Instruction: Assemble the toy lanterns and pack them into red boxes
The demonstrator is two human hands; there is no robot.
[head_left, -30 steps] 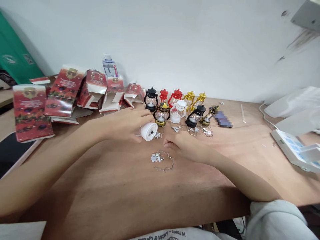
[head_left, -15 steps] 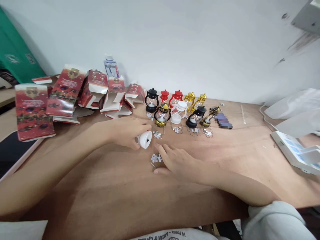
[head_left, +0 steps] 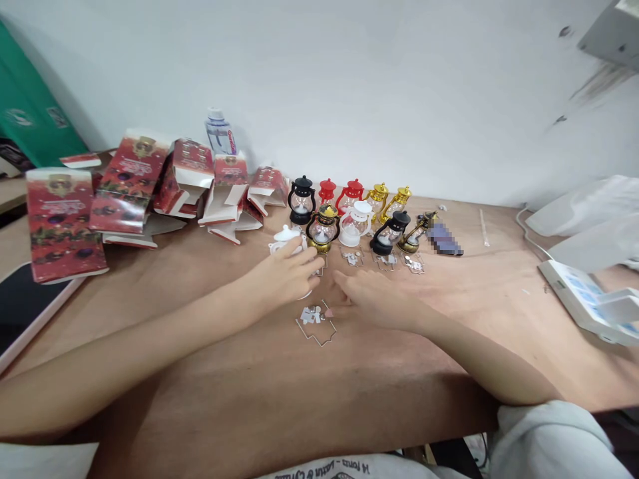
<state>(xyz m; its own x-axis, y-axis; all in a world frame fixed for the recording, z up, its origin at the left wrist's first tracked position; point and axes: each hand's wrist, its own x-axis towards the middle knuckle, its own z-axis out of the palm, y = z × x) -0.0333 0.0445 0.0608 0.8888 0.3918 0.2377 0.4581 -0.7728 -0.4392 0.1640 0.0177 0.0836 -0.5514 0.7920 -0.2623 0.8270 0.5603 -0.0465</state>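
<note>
My left hand (head_left: 282, 276) is wrapped round a white miniature lantern (head_left: 286, 234), which stands upright behind it; the hand hides most of its body. To the right, my right hand (head_left: 372, 296) is low over the table, index finger stretched out and the other fingers bent, with nothing visible in it. Between and below the hands lies a bent wire outline (head_left: 321, 343) with small silvery and white pieces (head_left: 313, 315). Just behind my left fingers stands a black-and-gold lantern (head_left: 323, 229). Beside it is another white lantern (head_left: 356, 225).
Black lanterns (head_left: 301, 201), red lanterns (head_left: 350, 196) and gold lanterns (head_left: 397, 203) stand along the wall. More small metal bits (head_left: 352, 257) lie before them. Opened red boxes (head_left: 127, 179) and a bottle (head_left: 220, 132) are at left. A power strip (head_left: 589, 299) sits at right.
My left hand has moved the white lantern away from me and turned it upright beside the row. My right hand has drawn back to the right and away from me, uncovering the wire outline.
</note>
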